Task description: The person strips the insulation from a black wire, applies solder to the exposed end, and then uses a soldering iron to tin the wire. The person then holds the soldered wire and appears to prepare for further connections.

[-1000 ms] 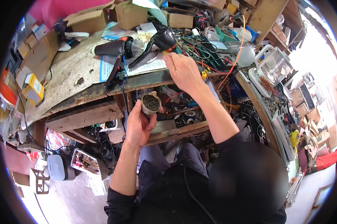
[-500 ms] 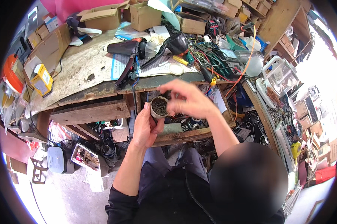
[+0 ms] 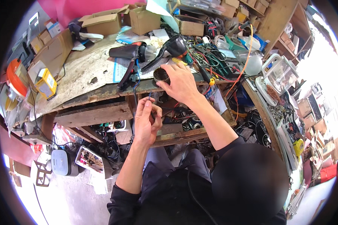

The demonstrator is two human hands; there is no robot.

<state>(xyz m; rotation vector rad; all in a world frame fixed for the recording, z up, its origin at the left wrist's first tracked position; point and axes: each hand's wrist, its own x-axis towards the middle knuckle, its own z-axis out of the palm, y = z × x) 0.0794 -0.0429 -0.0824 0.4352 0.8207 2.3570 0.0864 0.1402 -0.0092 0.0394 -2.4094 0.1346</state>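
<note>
A small round cup (image 3: 161, 76) with dark, grainy contents stands at the front edge of the workbench. The thumb and fingers of my right hand (image 3: 180, 84) curl around its right side. Lower and to the left, my left hand (image 3: 147, 120) is held above the open drawer (image 3: 184, 135), its fingers curled and thumb against the forefinger. What they pinch, if anything, is too small to make out. Beyond the hands lie a black handheld tool (image 3: 126, 51) with its handle hanging over the edge, and a second black curved tool (image 3: 174, 47).
A yellow-handled screwdriver (image 3: 179, 61) and tangled wires (image 3: 204, 62) lie behind my right hand. Cardboard boxes (image 3: 144, 19) line the back. At the left stands a yellow box (image 3: 46, 83). An orange cable (image 3: 245, 62) runs down on the right.
The cup has gone from my left hand to my right and moved up and away onto the bench edge. My left hand has let go of it and curled its fingers.
</note>
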